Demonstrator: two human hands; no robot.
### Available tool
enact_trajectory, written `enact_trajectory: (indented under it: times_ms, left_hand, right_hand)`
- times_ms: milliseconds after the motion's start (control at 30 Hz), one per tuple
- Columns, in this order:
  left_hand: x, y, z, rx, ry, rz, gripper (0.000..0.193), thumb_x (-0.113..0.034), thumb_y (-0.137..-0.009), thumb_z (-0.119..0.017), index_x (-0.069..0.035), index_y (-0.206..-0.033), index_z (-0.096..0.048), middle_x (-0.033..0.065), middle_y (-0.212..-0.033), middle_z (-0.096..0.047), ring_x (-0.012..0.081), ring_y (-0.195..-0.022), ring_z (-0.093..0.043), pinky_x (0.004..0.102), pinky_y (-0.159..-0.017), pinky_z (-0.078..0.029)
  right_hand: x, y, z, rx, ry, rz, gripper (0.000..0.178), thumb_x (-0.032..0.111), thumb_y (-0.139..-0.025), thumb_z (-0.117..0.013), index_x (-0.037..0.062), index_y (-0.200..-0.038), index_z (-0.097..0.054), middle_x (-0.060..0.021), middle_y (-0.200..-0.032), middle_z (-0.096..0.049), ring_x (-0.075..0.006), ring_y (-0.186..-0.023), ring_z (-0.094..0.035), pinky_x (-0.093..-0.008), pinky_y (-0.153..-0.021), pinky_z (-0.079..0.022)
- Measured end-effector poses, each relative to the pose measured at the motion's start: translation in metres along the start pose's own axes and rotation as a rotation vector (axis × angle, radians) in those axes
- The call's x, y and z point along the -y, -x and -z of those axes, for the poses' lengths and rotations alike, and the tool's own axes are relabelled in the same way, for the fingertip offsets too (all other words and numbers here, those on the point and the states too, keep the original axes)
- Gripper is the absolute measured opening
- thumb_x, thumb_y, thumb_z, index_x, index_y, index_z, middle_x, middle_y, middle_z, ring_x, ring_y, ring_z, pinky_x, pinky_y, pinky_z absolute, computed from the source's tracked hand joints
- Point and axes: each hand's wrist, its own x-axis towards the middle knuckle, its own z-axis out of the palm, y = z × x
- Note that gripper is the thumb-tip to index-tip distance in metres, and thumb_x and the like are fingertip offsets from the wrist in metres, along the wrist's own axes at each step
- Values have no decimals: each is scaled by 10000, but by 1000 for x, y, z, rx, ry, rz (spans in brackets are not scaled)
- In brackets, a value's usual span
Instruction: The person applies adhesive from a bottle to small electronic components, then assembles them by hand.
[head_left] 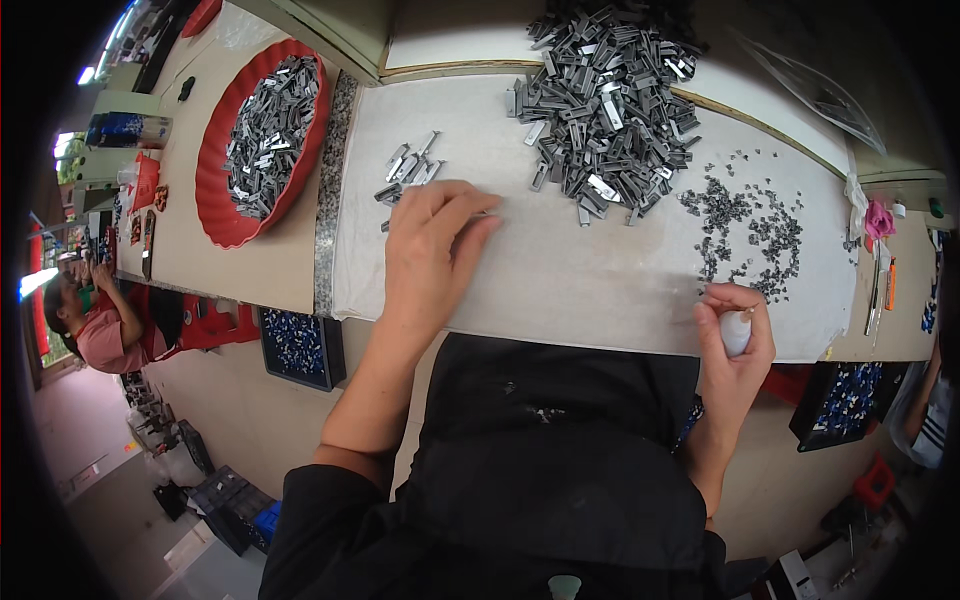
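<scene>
My left hand (432,250) is over the left part of the white work surface (420,290), its fingers bent together. A small glint shows at the fingertips, but the piece itself is too hidden to name. Just beyond that hand lies a small group of grey metal clips (408,165). My right hand (738,350) is closed around a small white bottle (736,332) near the front edge. Close beyond its fingertips are scattered tiny dark metal parts (770,240). A large heap of grey metal clips (610,110) lies at the far middle.
A red scalloped basin (212,185) full of similar pieces stands on the left. Black trays of blue and white parts (298,348) sit below the table level on both sides. Pens (890,285) and a pink flower (879,219) are at the right. Another person (110,320) sits far left.
</scene>
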Motion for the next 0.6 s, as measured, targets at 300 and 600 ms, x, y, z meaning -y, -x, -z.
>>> enact_trajectory:
  times_ms: [300,600]
  left_hand:
    - [-8,-33,-25,52,43,45,150,-83,-658,-689,-61,-748,-571,56,-747,-553,231,-723,-518,319,-659,-385]
    - [-45,-13,-33,258,1009,340,236,7,-793,-575,44,-1026,-556,94,-821,-618,143,-800,-592,250,-730,-475]
  right_hand:
    - [6,7,7,14,8,-3,248,-68,-706,-570,12,-935,-518,-29,-796,-509,-85,-724,-471,-196,-684,-375]
    - [-8,15,23,111,-252,37,355,-54,-738,-459,12,-1078,-377,-109,-1051,-415,-130,-774,-467,-245,-721,-394]
